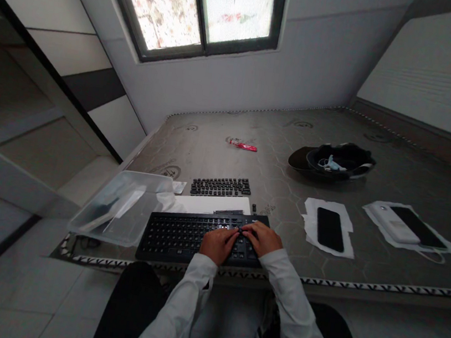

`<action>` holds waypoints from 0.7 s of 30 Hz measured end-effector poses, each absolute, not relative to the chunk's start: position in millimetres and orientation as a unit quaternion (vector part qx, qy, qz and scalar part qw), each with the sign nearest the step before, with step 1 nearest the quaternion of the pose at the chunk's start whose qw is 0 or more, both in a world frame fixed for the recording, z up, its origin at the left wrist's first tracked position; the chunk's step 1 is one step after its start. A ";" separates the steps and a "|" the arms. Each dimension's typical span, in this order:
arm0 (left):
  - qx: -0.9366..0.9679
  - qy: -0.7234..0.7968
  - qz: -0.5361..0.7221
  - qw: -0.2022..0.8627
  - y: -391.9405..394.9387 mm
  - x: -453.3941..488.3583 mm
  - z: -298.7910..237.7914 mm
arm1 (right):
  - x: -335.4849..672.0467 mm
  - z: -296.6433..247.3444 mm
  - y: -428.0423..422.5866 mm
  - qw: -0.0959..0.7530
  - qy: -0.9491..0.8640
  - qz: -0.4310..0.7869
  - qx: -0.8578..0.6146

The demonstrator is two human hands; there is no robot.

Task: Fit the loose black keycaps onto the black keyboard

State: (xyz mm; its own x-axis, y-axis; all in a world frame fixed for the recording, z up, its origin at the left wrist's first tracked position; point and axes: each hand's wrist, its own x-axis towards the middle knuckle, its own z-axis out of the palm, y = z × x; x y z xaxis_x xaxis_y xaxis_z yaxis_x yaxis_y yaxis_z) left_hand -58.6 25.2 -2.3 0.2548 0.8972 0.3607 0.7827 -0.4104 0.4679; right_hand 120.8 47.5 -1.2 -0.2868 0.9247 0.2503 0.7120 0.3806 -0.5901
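A black keyboard (183,233) lies along the bed's near edge; many of its key places look bare, without caps. My left hand (218,243) rests over its right part, thumb and fingers closed in a pinch. From the other side my right hand (263,238) meets it, its fingers closed too, the fingertips of both hands nearly touching. Whatever is between the fingertips is small and dark, and I cannot make it out. Behind the keyboard, loose black keycaps (221,186) are laid out in rows. One small black keycap (254,208) lies apart, beside a white sheet (212,204).
A clear plastic box (115,234) stands left of the keyboard. To the right are a black phone (330,229) on white paper and a white power bank (399,227) by another phone (422,227). Further back lie a black cap (302,158) and a red packet (246,147).
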 end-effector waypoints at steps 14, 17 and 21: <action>0.786 0.520 0.318 0.107 25.2 -59.9 -6.4 | 124.7 -4.8 49.5 0.316 -0.791 0.191 -0.488; 0.787 0.524 0.311 0.099 25.4 -60.2 -6.9 | 125.9 -7.1 50.6 0.314 -0.794 0.189 -0.484; 0.788 0.527 0.304 0.094 25.4 -60.6 -7.5 | 125.9 -10.2 51.0 0.310 -0.799 0.179 -0.483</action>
State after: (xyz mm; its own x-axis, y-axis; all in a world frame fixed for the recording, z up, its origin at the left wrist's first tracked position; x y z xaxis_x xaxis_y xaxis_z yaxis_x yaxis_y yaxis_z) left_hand -60.6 25.4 -7.5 0.2593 0.8880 0.3797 0.7735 -0.4264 0.4689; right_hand 125.9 51.0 -10.2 -0.3409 0.8831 0.3222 0.6618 0.4689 -0.5849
